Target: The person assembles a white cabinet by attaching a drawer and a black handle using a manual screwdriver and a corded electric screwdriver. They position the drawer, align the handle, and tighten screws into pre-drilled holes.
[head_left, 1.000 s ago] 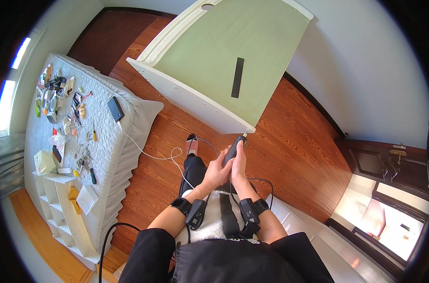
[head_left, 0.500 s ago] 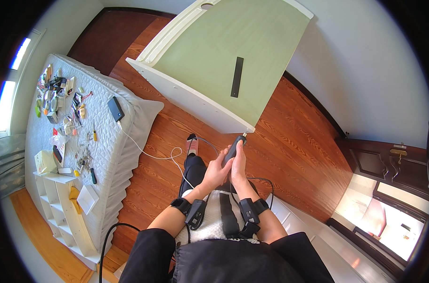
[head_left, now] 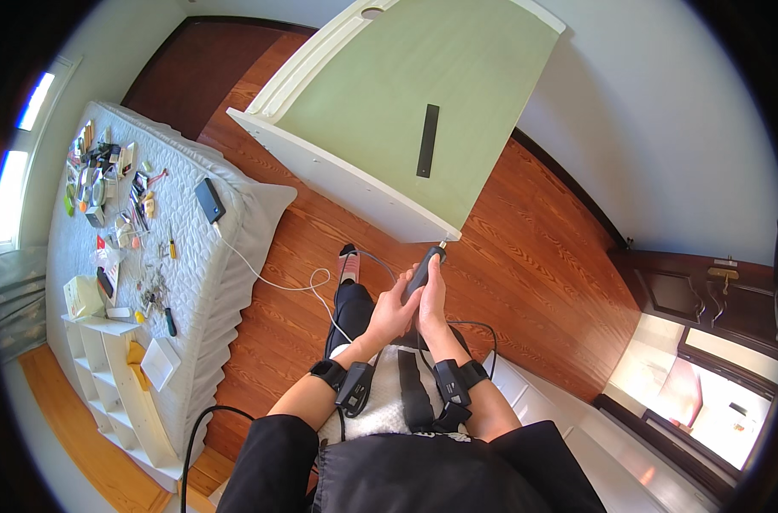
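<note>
Reddish-brown plank flooring (head_left: 525, 222) runs across the middle of the frame, meeting a pale wall (head_left: 662, 111) at the upper right along a dark skirting board. Dominating the upper centre is a big white furniture panel (head_left: 406, 103) with a light green face, tilted over the floor, a narrow black strip (head_left: 427, 141) fixed on it and a round hole near its top edge. On the left lies a quilted white mattress (head_left: 226, 274), its upper stretch strewn with small tools and oddments (head_left: 115, 184), a dark phone-like slab (head_left: 208, 200) near its right edge with a white cable (head_left: 269, 278) trailing off onto the floor. Below that, at the lower left, sits a white shelf unit (head_left: 107, 376) with open compartments. A dark wooden door (head_left: 688, 291) stands at the right, bright light beyond it. At the lower centre the person is seated, dark clothing filling the bottom edge, banded devices on both wrists. The left hand (head_left: 389, 312) and the right hand (head_left: 431, 303) are both wrapped around a slim dark power screwdriver (head_left: 419, 274), side by side and touching, its tip set against the lower corner of the panel, just right of centre.
</note>
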{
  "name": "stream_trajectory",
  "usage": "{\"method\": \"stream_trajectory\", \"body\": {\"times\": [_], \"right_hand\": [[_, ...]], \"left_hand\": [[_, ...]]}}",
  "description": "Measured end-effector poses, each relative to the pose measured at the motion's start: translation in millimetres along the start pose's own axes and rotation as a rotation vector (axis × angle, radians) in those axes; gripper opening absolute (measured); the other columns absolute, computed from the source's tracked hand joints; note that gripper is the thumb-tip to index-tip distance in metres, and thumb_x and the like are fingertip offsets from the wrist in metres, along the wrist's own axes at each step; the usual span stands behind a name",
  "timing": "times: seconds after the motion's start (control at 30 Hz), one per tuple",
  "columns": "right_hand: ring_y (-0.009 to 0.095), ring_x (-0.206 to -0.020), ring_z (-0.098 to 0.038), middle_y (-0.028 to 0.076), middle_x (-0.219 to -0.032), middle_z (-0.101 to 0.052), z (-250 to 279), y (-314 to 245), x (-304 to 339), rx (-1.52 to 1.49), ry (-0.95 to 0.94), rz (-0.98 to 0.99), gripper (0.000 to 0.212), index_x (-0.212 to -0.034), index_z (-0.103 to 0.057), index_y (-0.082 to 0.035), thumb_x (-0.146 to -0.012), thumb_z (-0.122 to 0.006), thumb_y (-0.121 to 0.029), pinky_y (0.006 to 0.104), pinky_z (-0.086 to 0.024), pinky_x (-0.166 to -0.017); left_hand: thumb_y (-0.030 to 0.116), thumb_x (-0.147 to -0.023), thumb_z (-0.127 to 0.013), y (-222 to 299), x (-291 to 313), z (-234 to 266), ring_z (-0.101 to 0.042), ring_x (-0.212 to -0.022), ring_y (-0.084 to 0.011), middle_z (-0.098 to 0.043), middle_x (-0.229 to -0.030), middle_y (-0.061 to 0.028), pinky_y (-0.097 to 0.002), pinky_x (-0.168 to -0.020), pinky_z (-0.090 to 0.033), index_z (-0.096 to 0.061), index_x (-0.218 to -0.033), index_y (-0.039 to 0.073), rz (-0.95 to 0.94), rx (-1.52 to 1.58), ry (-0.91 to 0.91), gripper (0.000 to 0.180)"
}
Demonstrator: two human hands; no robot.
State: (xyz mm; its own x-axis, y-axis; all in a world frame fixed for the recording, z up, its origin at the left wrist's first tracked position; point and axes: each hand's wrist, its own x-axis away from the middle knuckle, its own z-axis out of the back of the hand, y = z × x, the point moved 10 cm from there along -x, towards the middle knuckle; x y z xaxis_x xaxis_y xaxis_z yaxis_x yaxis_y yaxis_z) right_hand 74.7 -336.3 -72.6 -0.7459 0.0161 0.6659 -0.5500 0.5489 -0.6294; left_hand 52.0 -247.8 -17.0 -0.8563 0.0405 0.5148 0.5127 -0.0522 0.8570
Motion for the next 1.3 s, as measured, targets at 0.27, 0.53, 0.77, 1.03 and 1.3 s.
{"method": "stream_trajectory", "body": {"times": [0.27,0.53,0.77,1.03,1.3], "right_hand": [[0.017,-0.075,-0.053,0.005,-0.077,-0.053,-0.3,-0.3,1.1,-0.004,-0.002,-0.012,0.052,-0.097,-0.049,-0.005,-0.092,-0.051,-0.056,0.0296,-0.046,-0.073],[0.017,-0.076,-0.054,0.006,-0.079,-0.053,0.4,0.7,-0.1,0.006,-0.012,-0.015,0.052,-0.099,-0.049,-0.005,-0.092,-0.051,-0.056,0.0297,-0.046,-0.074],[0.016,-0.077,-0.054,0.005,-0.08,-0.053,-1.4,-1.5,2.5,0.021,-0.015,-0.012,0.054,-0.1,-0.049,-0.004,-0.091,-0.051,-0.057,0.0289,-0.047,-0.073],[0.016,-0.077,-0.054,0.005,-0.08,-0.053,-1.1,-1.8,3.0,0.037,-0.004,-0.016,0.055,-0.101,-0.049,-0.005,-0.09,-0.052,-0.059,0.0289,-0.047,-0.073],[0.016,-0.077,-0.054,0.005,-0.079,-0.053,-3.6,-3.6,6.4,0.044,-0.001,-0.028,0.056,-0.101,-0.049,-0.004,-0.09,-0.051,-0.059,0.0291,-0.047,-0.073]], "left_hand": [[0.023,-0.095,-0.055,-1.7,-0.6,-1.1,-0.049,-0.037,-0.0102,-0.054,-0.052,-0.0066,-0.025,-0.039,-0.04,-0.039,-0.137,-0.007,0.004,0.013,-0.005,0.054],[0.023,-0.095,-0.054,-1.9,-0.4,-1.5,-0.049,-0.037,-0.0098,-0.054,-0.052,-0.0059,-0.0249,-0.038,-0.039,-0.039,-0.137,-0.007,-0.005,0.031,-0.008,0.054],[0.024,-0.096,-0.054,-3.5,-0.1,-1.9,-0.048,-0.036,-0.0096,-0.054,-0.051,-0.0055,-0.0244,-0.038,-0.039,-0.042,-0.135,-0.007,0.009,0.034,-0.012,0.052],[0.025,-0.096,-0.053,0.2,1.0,-0.1,-0.05,-0.037,-0.0105,-0.055,-0.051,-0.0061,-0.0247,-0.038,-0.039,-0.042,-0.135,-0.005,-0.016,-0.002,0.011,0.051],[0.025,-0.095,-0.053,-0.2,0.6,-0.2,-0.052,-0.038,-0.0118,-0.056,-0.052,-0.0073,-0.0248,-0.041,-0.042,-0.042,-0.136,-0.004,-0.018,-0.014,0.003,0.051]]}}
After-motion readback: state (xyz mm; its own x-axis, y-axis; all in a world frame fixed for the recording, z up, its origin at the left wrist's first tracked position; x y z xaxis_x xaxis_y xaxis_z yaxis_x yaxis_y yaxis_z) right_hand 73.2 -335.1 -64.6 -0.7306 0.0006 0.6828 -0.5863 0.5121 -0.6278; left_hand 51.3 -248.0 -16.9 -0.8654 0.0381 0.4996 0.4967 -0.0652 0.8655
